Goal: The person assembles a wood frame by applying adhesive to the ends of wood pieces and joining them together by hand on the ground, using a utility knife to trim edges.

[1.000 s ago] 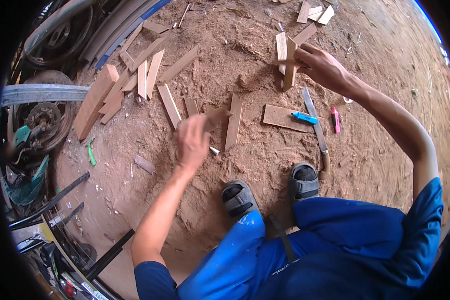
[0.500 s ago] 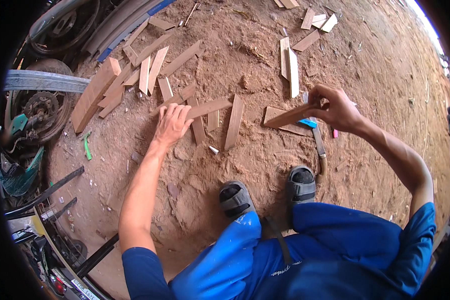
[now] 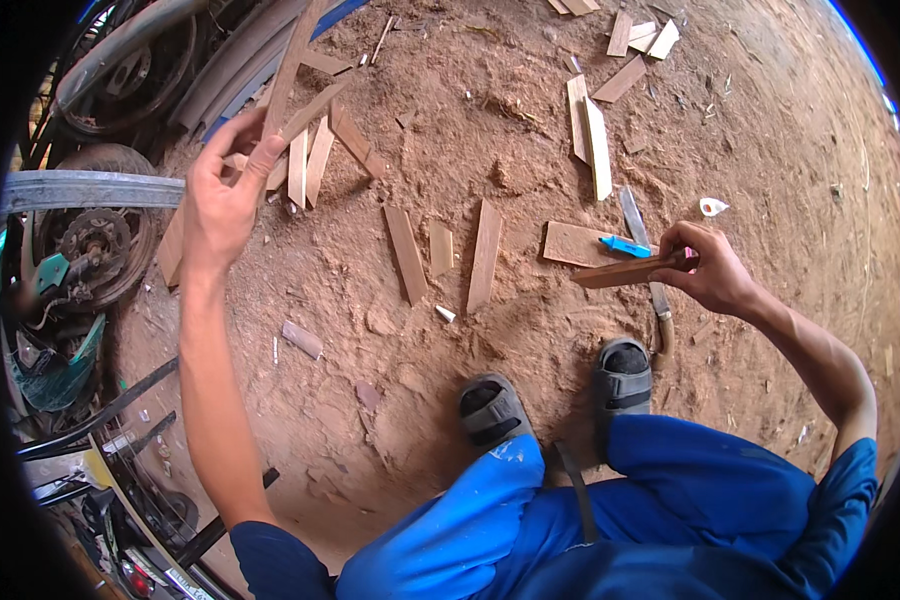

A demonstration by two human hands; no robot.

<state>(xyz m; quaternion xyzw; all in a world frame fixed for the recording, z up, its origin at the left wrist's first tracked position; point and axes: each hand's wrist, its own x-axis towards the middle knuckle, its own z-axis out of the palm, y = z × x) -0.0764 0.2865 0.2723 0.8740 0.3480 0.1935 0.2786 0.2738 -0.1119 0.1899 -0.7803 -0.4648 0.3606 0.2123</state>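
My left hand (image 3: 220, 205) is closed, thumb against fingers, around a long wooden strip (image 3: 295, 65) slanting up over a pile of similar strips. Another strip (image 3: 315, 108) crosses by its thumb; whether that one is held too, I cannot tell. My right hand (image 3: 710, 265) pinches the right end of a shorter wooden piece (image 3: 620, 272), its free end pointing left. Just beyond this piece, a blue marker (image 3: 625, 246) lies on a flat board (image 3: 570, 243). A knife with a wooden handle (image 3: 664, 330) lies partly behind the held piece.
Separate wooden pieces (image 3: 485, 255) lie mid-ground, with a small white cone (image 3: 445, 313) near them. Farther off are pale strips (image 3: 596, 150). At left stand a metal bar (image 3: 95, 191) and motorcycle parts (image 3: 90, 240). My sandalled feet (image 3: 495, 412) are close by.
My left hand has moved up and left from the middle pieces and now holds a raised strip. My right hand has come lower and nearer with its wooden piece, uncovering more of the marker.
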